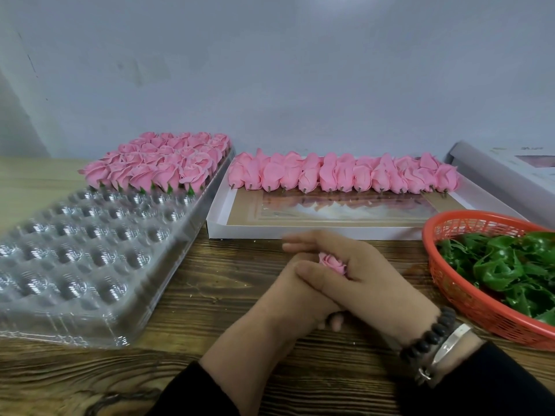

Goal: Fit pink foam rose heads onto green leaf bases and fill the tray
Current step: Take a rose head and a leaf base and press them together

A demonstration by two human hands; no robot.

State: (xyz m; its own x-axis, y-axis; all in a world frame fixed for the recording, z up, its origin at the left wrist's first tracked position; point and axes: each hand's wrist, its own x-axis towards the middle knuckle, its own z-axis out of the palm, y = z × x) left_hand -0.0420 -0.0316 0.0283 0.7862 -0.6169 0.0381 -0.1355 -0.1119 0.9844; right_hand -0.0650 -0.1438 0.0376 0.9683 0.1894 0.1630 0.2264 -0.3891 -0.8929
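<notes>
Where both hands (327,283) meet, a small furled pink rose head (332,263).

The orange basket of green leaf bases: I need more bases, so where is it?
In the head view the orange basket sits on the wooden table at the right edge, just right of the right hand and in front of the white box.

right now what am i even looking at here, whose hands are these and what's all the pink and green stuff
One picture, from a camera worn on a person's head, looking down at their own two hands. The left hand and right hand are clasped together around one pink rose head. On the wooden table: a clear plastic tray with finished roses filling its far rows, a white box holding a row of bare rose heads, and an orange basket of green leaf bases.
</notes>
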